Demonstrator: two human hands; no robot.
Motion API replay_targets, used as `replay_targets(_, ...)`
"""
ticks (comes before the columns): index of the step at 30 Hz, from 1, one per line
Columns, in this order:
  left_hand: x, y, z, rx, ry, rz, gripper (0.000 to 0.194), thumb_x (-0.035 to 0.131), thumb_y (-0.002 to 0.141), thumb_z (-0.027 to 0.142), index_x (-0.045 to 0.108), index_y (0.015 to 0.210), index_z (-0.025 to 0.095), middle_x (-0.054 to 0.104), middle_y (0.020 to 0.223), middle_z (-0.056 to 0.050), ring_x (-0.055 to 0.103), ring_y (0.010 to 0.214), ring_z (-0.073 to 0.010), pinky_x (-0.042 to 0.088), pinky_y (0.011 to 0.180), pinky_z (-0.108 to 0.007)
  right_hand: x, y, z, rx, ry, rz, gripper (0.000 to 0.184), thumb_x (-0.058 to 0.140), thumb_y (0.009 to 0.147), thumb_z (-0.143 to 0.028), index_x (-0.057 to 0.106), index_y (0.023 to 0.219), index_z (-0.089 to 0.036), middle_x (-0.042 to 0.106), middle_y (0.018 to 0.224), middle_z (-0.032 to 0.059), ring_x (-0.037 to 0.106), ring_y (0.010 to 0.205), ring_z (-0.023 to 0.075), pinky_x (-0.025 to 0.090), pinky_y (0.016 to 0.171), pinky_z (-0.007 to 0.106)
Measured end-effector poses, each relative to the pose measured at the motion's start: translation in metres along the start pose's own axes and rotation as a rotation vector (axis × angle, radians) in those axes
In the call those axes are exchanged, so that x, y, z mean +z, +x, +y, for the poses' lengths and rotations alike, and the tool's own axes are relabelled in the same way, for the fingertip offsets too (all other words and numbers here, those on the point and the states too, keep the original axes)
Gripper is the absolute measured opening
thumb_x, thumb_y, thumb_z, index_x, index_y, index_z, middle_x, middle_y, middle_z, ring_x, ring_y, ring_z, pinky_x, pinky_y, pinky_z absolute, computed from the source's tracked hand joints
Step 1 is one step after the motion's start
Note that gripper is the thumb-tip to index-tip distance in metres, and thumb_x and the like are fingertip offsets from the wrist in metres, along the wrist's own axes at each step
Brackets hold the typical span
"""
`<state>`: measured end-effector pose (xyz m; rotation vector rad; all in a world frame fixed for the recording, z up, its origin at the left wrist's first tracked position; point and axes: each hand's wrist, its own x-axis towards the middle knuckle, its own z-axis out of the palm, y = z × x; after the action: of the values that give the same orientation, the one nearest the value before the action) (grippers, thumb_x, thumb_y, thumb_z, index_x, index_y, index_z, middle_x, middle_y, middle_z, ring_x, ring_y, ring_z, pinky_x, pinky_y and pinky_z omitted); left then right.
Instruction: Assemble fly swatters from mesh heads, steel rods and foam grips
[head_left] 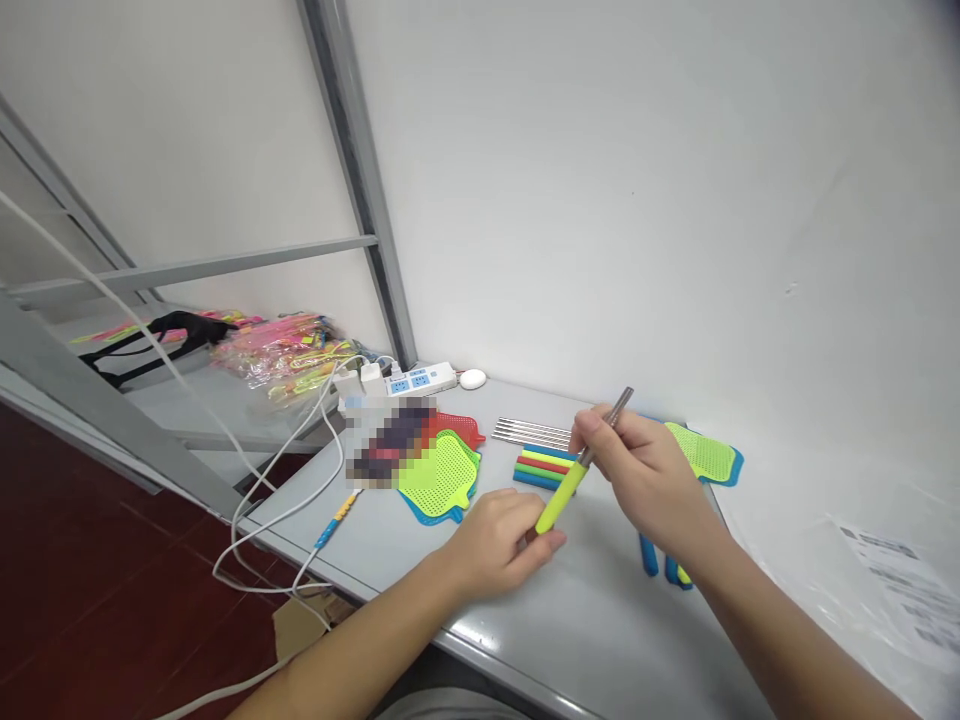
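From here I see the left hand (495,545) clamped on the yellow handle (562,498), the right hand (652,480) pinching the rod (620,404), both aligned, slanting up rightward.

Close head view, forward-down onto hands (496,545)

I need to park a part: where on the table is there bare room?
The table is bare up front, between the left hand and the blue handle on the right. A narrower gap lies between the left swatter heads and the row of coloured tubes. Crowded: around the metal rods and power strip.
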<state>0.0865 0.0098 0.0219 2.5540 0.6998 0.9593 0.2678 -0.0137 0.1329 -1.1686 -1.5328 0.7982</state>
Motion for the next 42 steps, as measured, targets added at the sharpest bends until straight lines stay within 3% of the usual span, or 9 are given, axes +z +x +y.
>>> replay_targets(6, -0.003, 0.000, 0.001, 0.101, -0.140, 0.228, 0.023, 0.042, 0.093, 0.026, 0.050, 0.073, 0.019, 0.050, 0.061, -0.001, 0.045, 0.056, -0.0140, 0.032, 0.055, -0.027, -0.013, 0.008, 0.004, 0.093, 0.069, 0.048, 0.045, 0.057, 0.088, -0.058, 0.063, 0.067, -0.019, 0.039, 0.052, -0.0048, 0.034, 0.050, 0.0092, 0.027, 0.047, 0.024)
replay_targets(13, -0.006, -0.006, -0.001, 0.110, -0.193, 0.559, 0.030, 0.035, 0.093, 0.025, 0.040, 0.064, 0.020, 0.037, 0.056, 0.001, 0.037, 0.052, -0.0135, 0.024, 0.053, -0.029, -0.018, 0.010, 0.012, 0.180, 0.156, -0.066, 0.036, 0.068, 0.081, -0.056, 0.067, 0.075, -0.020, 0.046, 0.053, -0.0042, 0.044, 0.055, 0.0111, 0.032, 0.051, 0.025)
replay_targets(18, -0.025, -0.003, -0.001, 0.092, -0.237, 0.624, 0.039, 0.031, 0.096, 0.026, 0.037, 0.059, 0.020, 0.035, 0.052, 0.001, 0.035, 0.050, -0.0132, 0.024, 0.052, -0.030, -0.029, 0.014, 0.016, 0.202, 0.179, -0.113, 0.031, 0.073, 0.079, -0.051, 0.067, 0.076, -0.021, 0.054, 0.059, -0.0024, 0.049, 0.058, 0.0118, 0.036, 0.054, 0.025)
replay_targets(21, -0.044, 0.004, -0.003, 0.053, -0.270, 0.646, 0.043, 0.030, 0.099, 0.027, 0.039, 0.058, 0.019, 0.037, 0.053, 0.001, 0.036, 0.050, -0.0124, 0.025, 0.052, -0.029, -0.034, 0.013, 0.013, 0.235, 0.066, -0.192, 0.029, 0.073, 0.079, -0.048, 0.066, 0.076, -0.020, 0.060, 0.064, -0.0004, 0.051, 0.060, 0.0127, 0.038, 0.057, 0.027)
replay_targets(27, -0.065, 0.041, 0.019, -0.087, -0.501, 0.721, 0.045, 0.032, 0.102, 0.041, 0.058, 0.075, 0.018, 0.052, 0.067, -0.002, 0.050, 0.063, -0.0140, 0.039, 0.060, -0.028, -0.012, -0.016, 0.009, 0.231, -0.133, -0.433, 0.018, 0.055, 0.094, -0.037, 0.062, 0.088, -0.022, 0.065, 0.075, -0.0005, 0.058, 0.074, 0.0161, 0.042, 0.070, 0.030)
replay_targets(29, -0.060, 0.054, 0.035, -0.134, -0.594, 0.700, 0.038, 0.039, 0.101, 0.042, 0.062, 0.084, 0.018, 0.058, 0.076, -0.003, 0.054, 0.070, -0.0140, 0.042, 0.064, -0.027, 0.002, -0.032, 0.013, 0.179, -0.150, -0.439, 0.021, 0.047, 0.098, -0.036, 0.059, 0.087, -0.023, 0.064, 0.081, -0.0006, 0.058, 0.080, 0.0162, 0.041, 0.074, 0.029)
replay_targets(34, -0.024, 0.066, 0.062, -0.210, -1.141, 0.516, 0.028, 0.040, 0.101, 0.041, 0.058, 0.098, 0.020, 0.058, 0.076, 0.000, 0.055, 0.069, -0.0113, 0.045, 0.068, -0.026, 0.029, -0.062, 0.049, 0.099, -0.100, -0.354, 0.031, 0.037, 0.102, -0.038, 0.056, 0.085, -0.021, 0.061, 0.084, 0.0012, 0.056, 0.079, 0.0158, 0.040, 0.071, 0.027)
replay_targets(38, 0.001, 0.060, 0.058, -0.342, -1.344, 0.509, 0.029, 0.042, 0.100, 0.040, 0.057, 0.090, 0.018, 0.055, 0.073, 0.001, 0.052, 0.060, -0.0074, 0.043, 0.060, -0.022, 0.043, -0.072, 0.090, 0.059, 0.013, -0.244, 0.033, 0.035, 0.102, -0.041, 0.051, 0.082, -0.020, 0.057, 0.076, 0.0007, 0.052, 0.071, 0.0153, 0.040, 0.067, 0.027)
replay_targets(42, 0.007, 0.058, 0.052, -0.354, -1.402, 0.562, 0.028, 0.045, 0.098, 0.039, 0.055, 0.083, 0.019, 0.046, 0.065, 0.006, 0.039, 0.041, -0.0025, 0.037, 0.043, -0.018, 0.054, -0.079, 0.106, 0.021, 0.054, -0.182, 0.030, 0.034, 0.101, -0.038, 0.048, 0.081, -0.022, 0.052, 0.068, -0.0008, 0.048, 0.062, 0.0150, 0.039, 0.060, 0.028)
